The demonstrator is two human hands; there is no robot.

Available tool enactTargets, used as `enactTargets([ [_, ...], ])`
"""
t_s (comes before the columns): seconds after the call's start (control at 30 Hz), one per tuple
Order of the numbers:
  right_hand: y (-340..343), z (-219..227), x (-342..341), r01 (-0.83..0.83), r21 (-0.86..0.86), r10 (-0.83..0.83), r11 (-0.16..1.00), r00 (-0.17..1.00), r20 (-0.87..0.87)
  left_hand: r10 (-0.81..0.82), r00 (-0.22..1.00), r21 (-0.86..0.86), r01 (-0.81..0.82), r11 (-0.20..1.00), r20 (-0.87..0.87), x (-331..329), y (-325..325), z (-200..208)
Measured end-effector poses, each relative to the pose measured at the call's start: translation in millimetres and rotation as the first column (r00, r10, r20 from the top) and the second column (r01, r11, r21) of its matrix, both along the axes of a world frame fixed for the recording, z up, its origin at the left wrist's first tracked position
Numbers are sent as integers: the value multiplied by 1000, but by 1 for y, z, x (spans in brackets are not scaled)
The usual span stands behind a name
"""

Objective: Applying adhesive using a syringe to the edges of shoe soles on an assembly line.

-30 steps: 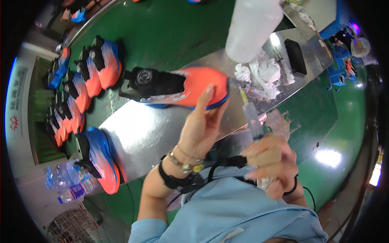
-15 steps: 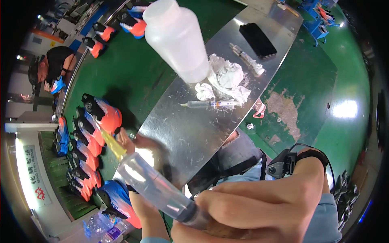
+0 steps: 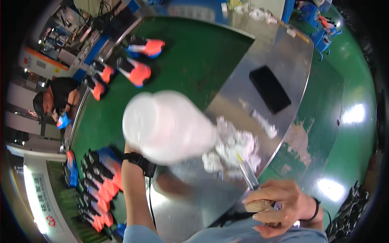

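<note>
In my right hand [image 3: 279, 204] is a clear syringe [image 3: 248, 176] with a yellow-based needle, its tip pointing up and left over crumpled white tissue [image 3: 235, 148]. My fingers curl round its rear end, where a brown, rough-looking piece [image 3: 259, 205] shows. A big white plastic bottle [image 3: 178, 125], smeared by motion, rises beside the tissue. My left forearm [image 3: 137, 194] reaches up to it, and the hand itself is hidden behind the bottle; whether it grips the bottle does not show. A second syringe [image 3: 263, 122] lies on the metal tabletop [image 3: 231, 95] beyond the tissue.
A black phone [image 3: 269, 89] lies at the right of the metal top. Orange, blue and black shoes [image 3: 99, 190] crowd the left of the green table surface [image 3: 190, 60], and more shoes [image 3: 135, 72] stand farther back. A co-worker [image 3: 60, 99] handles a blue shoe across the table.
The view has shifted, so the bottle appears larger and lower. My right hand and its syringe have moved away from the near left toward the tissue. My left hand has gone behind the bottle.
</note>
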State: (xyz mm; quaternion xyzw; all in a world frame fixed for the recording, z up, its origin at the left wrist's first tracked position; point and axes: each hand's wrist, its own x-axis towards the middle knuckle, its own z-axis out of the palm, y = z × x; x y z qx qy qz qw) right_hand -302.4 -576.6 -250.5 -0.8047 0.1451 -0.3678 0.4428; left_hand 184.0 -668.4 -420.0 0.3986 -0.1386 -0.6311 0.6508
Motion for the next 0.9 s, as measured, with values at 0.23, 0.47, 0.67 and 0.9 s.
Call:
enactTargets([
  [0.23, 6, -59, -9, -19, 228, 47, 973, 992, -121, 385, 889, 7, -399, 917, 246, -35, -130, 18],
  [0.47, 14, -57, -8, 73, 247, -66, 966, 997, -36, 266, 872, 113, -338, 934, 411, -18, -17, 24],
  [0.67, 25, -38, -8, 135, 223, -154, 965, 986, 66, 108, 975, 161, -140, 977, 193, -106, 199, 78],
  [0.9, 54, -52, 1, 208, 239, -218, 948, 976, 14, 445, 860, 314, -507, 803, 250, -242, 493, 105],
])
